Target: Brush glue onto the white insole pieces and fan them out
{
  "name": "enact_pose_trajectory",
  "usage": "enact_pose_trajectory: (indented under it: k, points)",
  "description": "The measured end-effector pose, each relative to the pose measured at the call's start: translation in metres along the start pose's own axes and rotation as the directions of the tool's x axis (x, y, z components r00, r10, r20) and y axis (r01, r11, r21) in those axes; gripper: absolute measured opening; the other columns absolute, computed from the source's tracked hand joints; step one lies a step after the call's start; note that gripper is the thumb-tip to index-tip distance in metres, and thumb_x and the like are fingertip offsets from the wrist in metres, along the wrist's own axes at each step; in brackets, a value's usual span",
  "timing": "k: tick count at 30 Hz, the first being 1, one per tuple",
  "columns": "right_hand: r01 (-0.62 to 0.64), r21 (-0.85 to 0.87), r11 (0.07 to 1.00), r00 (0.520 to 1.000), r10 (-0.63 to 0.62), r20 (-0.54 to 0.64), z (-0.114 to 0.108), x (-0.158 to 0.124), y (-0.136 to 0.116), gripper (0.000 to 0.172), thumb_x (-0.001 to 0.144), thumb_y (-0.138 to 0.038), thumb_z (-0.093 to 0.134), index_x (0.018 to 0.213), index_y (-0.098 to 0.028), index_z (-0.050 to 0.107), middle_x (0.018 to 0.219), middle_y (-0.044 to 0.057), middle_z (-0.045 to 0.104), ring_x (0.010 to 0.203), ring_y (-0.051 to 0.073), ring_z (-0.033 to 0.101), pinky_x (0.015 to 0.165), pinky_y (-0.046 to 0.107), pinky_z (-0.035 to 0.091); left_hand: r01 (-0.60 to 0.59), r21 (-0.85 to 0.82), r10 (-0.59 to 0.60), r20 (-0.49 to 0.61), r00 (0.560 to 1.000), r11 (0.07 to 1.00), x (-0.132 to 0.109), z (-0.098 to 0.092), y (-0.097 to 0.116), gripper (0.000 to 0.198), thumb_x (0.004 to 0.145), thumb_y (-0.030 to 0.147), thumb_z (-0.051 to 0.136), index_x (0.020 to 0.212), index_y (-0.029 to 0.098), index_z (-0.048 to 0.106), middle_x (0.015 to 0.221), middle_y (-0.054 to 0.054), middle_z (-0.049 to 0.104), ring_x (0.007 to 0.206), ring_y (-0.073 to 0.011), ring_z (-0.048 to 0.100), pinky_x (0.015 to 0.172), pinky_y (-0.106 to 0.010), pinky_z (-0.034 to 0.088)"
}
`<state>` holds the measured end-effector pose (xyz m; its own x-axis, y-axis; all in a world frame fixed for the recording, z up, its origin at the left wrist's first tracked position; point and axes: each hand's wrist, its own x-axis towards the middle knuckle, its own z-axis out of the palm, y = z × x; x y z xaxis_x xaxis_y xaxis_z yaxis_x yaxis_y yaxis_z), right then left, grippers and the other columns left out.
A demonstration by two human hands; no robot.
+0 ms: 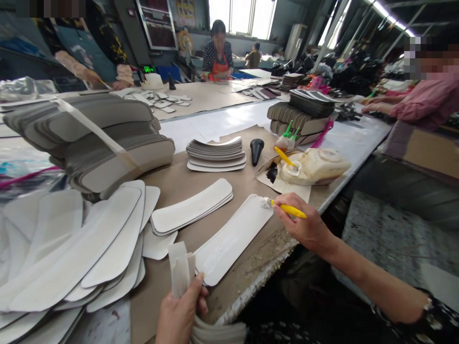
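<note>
In my right hand (304,220) is a yellow-handled brush (291,209). Its white-coated bristles touch the far end of a long, rounded white panel (234,241), whose surface has wet-looking streaks. My left hand (184,306) is closed around a bundle of pale strips (179,267), with the thumb at the panel's near corner. Just beyond lies a small stack of curved white panels (193,205). A second yellow brush (285,156) stands in the mouth of a cream, glue-crusted plastic container (315,166) to the right.
Loose white panels (89,253) are heaped on the left, before a strapped stack of grey panels (118,124). Curved pieces (215,155), a black cone-shaped object (256,150) and green-tipped bottles (287,136) stand farther back. Several people work around the table, whose edge (265,272) is glue-crusted.
</note>
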<state>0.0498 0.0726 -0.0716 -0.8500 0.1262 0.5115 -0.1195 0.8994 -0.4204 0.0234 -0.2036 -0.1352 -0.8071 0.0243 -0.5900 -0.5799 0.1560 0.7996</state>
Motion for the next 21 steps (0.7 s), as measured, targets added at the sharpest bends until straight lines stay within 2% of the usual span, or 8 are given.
enact_pose_trajectory:
  k: [3, 5, 7, 9, 11, 14, 18, 21]
  points:
    - [0.068, 0.061, 0.996, 0.997, -0.066, -0.045, 0.001, -0.004, -0.013, 0.009, 0.080, -0.015, 0.049, 0.087, -0.021, 0.051, 0.082, 0.006, 0.057, 0.085, 0.019, 0.055, 0.079, 0.035, 0.046, 0.022, -0.060, -0.022, 0.000, 1.000, 0.998, -0.004, 0.002, 0.002, 0.041, 0.054, 0.052, 0.067, 0.049, 0.012, 0.056, 0.035, -0.001, 0.050, 0.036, -0.0097, 0.043, 0.041, -0.022, 0.031]
    - [0.060, 0.177, 0.982, 0.997, -0.052, -0.050, 0.008, -0.009, -0.029, 0.010, 0.079, -0.013, 0.050, 0.086, -0.020, 0.052, 0.081, 0.005, 0.057, 0.083, 0.017, 0.055, 0.078, 0.033, 0.046, 0.023, -0.078, -0.023, -0.008, 1.000, 0.997, -0.006, 0.003, 0.005, 0.041, 0.055, 0.051, 0.066, 0.048, 0.013, 0.055, 0.034, -0.001, 0.049, 0.035, -0.0092, 0.042, 0.040, -0.021, 0.029]
    - [-0.007, 0.345, 0.938, 1.000, 0.006, 0.003, 0.019, -0.016, -0.049, 0.009, 0.080, -0.013, 0.050, 0.085, -0.020, 0.052, 0.080, 0.004, 0.057, 0.080, 0.016, 0.056, 0.075, 0.030, 0.047, 0.017, -0.075, -0.018, -0.015, 1.000, 0.997, -0.007, 0.003, 0.006, 0.041, 0.056, 0.051, 0.066, 0.048, 0.013, 0.055, 0.034, -0.001, 0.049, 0.034, -0.0093, 0.042, 0.040, -0.021, 0.029]
    - [-0.095, 0.490, 0.867, 0.993, 0.050, 0.104, 0.032, -0.022, -0.064, 0.006, 0.081, -0.015, 0.048, 0.084, -0.019, 0.052, 0.080, 0.003, 0.057, 0.078, 0.014, 0.056, 0.073, 0.028, 0.048, 0.016, -0.053, -0.016, -0.002, 1.000, 0.998, -0.005, 0.002, 0.004, 0.040, 0.054, 0.050, 0.068, 0.048, 0.012, 0.056, 0.034, -0.001, 0.050, 0.035, -0.0101, 0.043, 0.041, -0.022, 0.030]
    - [-0.143, 0.545, 0.826, 0.982, 0.051, 0.182, 0.043, -0.025, -0.069, 0.004, 0.082, -0.017, 0.048, 0.084, -0.019, 0.052, 0.080, 0.004, 0.057, 0.077, 0.014, 0.056, 0.072, 0.028, 0.048, 0.017, -0.029, -0.017, 0.008, 1.000, 0.999, -0.002, 0.000, 0.002, 0.040, 0.052, 0.050, 0.069, 0.049, 0.012, 0.057, 0.035, -0.002, 0.051, 0.037, -0.0112, 0.044, 0.043, -0.023, 0.032]
    - [-0.101, 0.474, 0.875, 0.987, 0.029, 0.157, 0.046, -0.022, -0.051, 0.006, 0.082, -0.017, 0.048, 0.085, -0.018, 0.052, 0.081, 0.005, 0.057, 0.080, 0.015, 0.056, 0.075, 0.029, 0.047, 0.000, 0.010, 0.000, -0.004, 1.000, 1.000, 0.001, 0.000, -0.001, 0.043, 0.054, 0.054, 0.067, 0.050, 0.012, 0.057, 0.036, -0.002, 0.052, 0.038, -0.0119, 0.045, 0.045, -0.024, 0.033]
    - [0.009, 0.207, 0.978, 1.000, -0.012, 0.014, 0.027, -0.013, -0.009, 0.010, 0.081, -0.014, 0.047, 0.088, -0.019, 0.052, 0.084, 0.006, 0.057, 0.086, 0.018, 0.055, 0.079, 0.034, 0.046, -0.034, 0.021, 0.035, -0.027, 0.999, 0.999, -0.002, 0.002, 0.001, 0.045, 0.056, 0.056, 0.065, 0.050, 0.012, 0.057, 0.036, -0.003, 0.052, 0.038, -0.0124, 0.046, 0.046, -0.025, 0.033]
    - [0.104, 0.056, 0.993, 0.995, -0.104, -0.014, 0.012, -0.008, 0.007, 0.014, 0.081, -0.012, 0.048, 0.091, -0.020, 0.051, 0.085, 0.006, 0.057, 0.087, 0.018, 0.055, 0.079, 0.035, 0.047, -0.047, -0.004, 0.047, -0.047, 0.998, 0.999, -0.004, 0.003, 0.001, 0.043, 0.055, 0.054, 0.066, 0.050, 0.012, 0.057, 0.036, -0.002, 0.051, 0.038, -0.0126, 0.046, 0.046, -0.025, 0.034]
